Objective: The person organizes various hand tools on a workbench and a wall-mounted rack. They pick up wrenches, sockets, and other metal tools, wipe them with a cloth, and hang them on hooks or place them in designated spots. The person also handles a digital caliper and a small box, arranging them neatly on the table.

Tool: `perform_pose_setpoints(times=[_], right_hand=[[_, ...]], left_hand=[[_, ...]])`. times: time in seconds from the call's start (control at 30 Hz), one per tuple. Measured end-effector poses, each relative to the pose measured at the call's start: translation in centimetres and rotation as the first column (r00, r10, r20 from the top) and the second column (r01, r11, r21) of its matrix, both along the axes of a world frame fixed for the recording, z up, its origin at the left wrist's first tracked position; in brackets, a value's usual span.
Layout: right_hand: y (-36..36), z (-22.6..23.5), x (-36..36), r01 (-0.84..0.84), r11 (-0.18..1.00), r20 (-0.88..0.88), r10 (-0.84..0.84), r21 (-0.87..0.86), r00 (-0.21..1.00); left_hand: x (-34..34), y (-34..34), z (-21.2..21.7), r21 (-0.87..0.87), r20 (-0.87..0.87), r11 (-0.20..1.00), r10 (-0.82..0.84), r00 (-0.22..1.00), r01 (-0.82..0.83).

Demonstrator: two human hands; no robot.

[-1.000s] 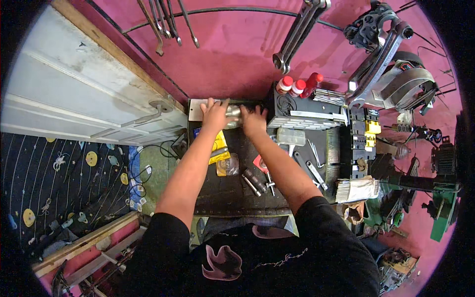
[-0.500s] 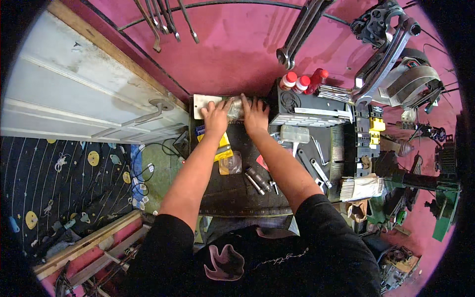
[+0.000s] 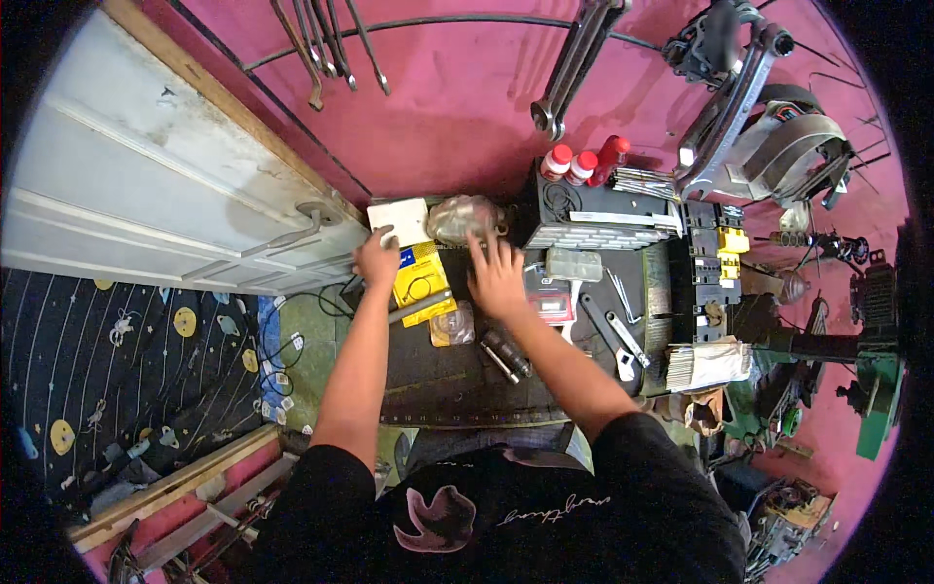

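Note:
My left hand [image 3: 377, 261] is at the near left corner of a white flat card or box [image 3: 399, 220], fingers apart and fingertips at its edge. Beside the card, against the wall, lies a crumpled clear plastic bag [image 3: 461, 218]; its contents are hard to make out. My right hand [image 3: 498, 279] is just nearer to me than the bag, with fingers spread and nothing held. Between my forearms are a yellow packet [image 3: 424, 277] with a grey bar-shaped thing [image 3: 420, 306] across it, a small clear pouch [image 3: 453, 326] and metal sockets [image 3: 508, 353].
A black drawer cabinet [image 3: 603, 207] at the back right carries red-capped bottles [image 3: 581, 167] and a caliper-like tool. A clear plastic case [image 3: 573, 264], a red-and-clear package [image 3: 551, 305] and an adjustable wrench [image 3: 623, 364] lie right. A white door [image 3: 175, 185] stands left; wrenches [image 3: 559, 88] hang above.
My hands have drawn back toward me and apart, off the clear bag. My left hand moved left to the white card. The bag now looks puffed up and uncovered.

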State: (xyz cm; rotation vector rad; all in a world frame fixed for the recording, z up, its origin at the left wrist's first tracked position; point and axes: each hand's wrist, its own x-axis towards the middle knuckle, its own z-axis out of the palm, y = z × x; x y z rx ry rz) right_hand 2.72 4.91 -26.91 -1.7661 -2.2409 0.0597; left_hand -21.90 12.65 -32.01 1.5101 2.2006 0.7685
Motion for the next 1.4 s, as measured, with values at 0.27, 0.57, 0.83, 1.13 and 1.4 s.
perform_pose_setpoints(times=[0.27, 0.57, 0.83, 1.13, 1.4], right_hand=[[-20.2, 0.9, 6.9, 0.033, 0.969, -0.149, -0.071, -0.244, 0.986], [-24.8, -2.9, 20.3, 0.622, 0.731, 0.310, -0.545, -0.281, 0.779], [-20.1, -3.0, 25.1, 0.596, 0.641, 0.342, -0.489, -0.484, 0.803], [-19.0, -4.1, 27.3, 0.461, 0.661, 0.250, -0.393, -0.592, 0.885], [-16.2, -2.5, 27.7, 0.379, 0.690, 0.330, -0.211, -0.617, 0.920]], left_hand=[[-3.0, -7.3, 0.1, 0.097, 0.181, 0.995, -0.043, 0.983, 0.026], [5.3, -19.9, 5.5, -0.094, -0.410, 0.944, -0.326, 0.852, 0.316], [18.1, -25.4, 5.5, -0.295, -0.257, 0.445, -0.889, 0.378, 0.846], [21.3, -25.2, 2.3, -0.213, -0.403, 0.415, -0.862, 0.307, 0.884], [20.9, -24.1, 3.3, -0.120, -0.505, 0.416, -0.807, 0.305, 0.901]])
